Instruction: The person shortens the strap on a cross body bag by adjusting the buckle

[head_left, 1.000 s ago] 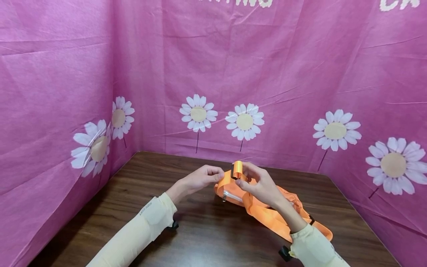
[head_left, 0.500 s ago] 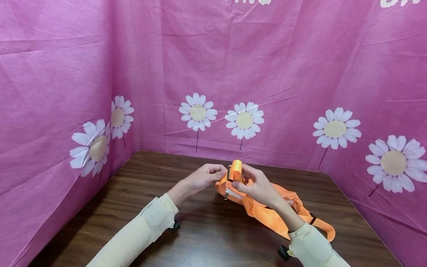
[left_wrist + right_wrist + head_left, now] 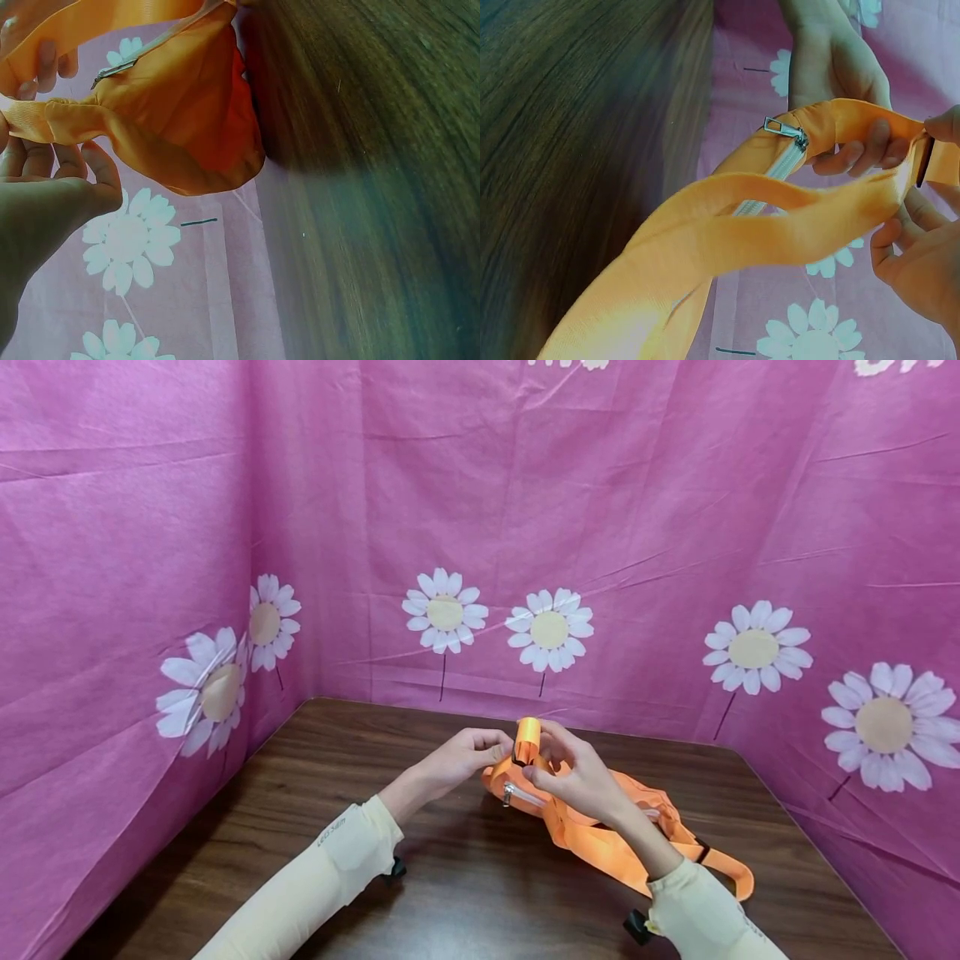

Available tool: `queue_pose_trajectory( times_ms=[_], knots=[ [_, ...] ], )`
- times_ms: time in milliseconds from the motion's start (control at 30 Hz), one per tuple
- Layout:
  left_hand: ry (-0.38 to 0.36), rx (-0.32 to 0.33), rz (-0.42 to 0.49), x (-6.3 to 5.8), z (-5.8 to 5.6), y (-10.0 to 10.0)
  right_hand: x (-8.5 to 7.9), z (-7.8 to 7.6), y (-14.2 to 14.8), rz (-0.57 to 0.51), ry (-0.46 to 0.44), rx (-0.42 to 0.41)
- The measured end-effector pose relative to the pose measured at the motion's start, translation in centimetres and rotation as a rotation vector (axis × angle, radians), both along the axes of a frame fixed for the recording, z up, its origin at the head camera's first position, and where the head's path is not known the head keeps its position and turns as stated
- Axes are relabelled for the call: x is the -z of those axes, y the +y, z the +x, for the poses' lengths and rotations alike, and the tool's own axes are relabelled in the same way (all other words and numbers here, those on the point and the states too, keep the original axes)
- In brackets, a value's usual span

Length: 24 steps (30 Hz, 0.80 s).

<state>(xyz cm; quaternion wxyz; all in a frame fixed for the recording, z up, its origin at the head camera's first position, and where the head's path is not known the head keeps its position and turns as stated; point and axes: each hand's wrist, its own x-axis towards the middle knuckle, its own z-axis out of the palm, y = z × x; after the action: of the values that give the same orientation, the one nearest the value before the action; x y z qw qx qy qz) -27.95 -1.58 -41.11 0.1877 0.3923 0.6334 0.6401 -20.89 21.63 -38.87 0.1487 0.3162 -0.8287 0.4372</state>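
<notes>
An orange waist bag (image 3: 187,112) with a silver zipper (image 3: 786,159) lies on its side on the table, one end raised toward the hands. Its wide strap (image 3: 600,850) runs beneath my right forearm. A black slide buckle (image 3: 925,160) sits on the strap, and the webbing rises from it in a small upright loop (image 3: 528,737). My left hand (image 3: 453,766) pinches the strap between thumb and fingers on the bag's side of the buckle. My right hand (image 3: 579,779) pinches the webbing at the buckle, thumb in front. The two hands' fingertips are close together.
The brown wooden table (image 3: 450,893) spreads under both forearms. Pink cloth (image 3: 637,510) with printed daisies hangs behind the table and along both sides. A second black slider (image 3: 702,852) sits on the strap's far right end, near the right sleeve.
Both hands have drawn slightly closer together, the right one moving left with the strap loop. The buckle has turned, so less of its black frame shows in the head view.
</notes>
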Motion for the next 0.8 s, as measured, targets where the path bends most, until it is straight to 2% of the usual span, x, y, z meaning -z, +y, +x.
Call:
queue_pose_trajectory(
  times_ms=[200,400,533,633,800],
  knots=[
    [-0.021,0.013,0.006,0.0,0.0,0.0,-0.4,0.4,-0.4,-0.009,-0.016,-0.002],
    [-0.012,0.121,-0.065,0.7,-0.8,-0.5,-1.4,1.2,-0.6,-0.040,0.000,-0.009],
    [-0.005,0.174,-0.115,1.6,-1.8,-1.2,-1.1,0.9,-0.2,-0.044,-0.019,0.005],
    [0.006,0.200,-0.119,2.0,-2.2,-1.4,-0.6,0.4,0.2,-0.049,-0.032,-0.001],
    [0.015,0.201,-0.091,1.8,-2.2,-1.3,-0.6,0.1,0.4,-0.045,-0.045,-0.003]
  ],
)
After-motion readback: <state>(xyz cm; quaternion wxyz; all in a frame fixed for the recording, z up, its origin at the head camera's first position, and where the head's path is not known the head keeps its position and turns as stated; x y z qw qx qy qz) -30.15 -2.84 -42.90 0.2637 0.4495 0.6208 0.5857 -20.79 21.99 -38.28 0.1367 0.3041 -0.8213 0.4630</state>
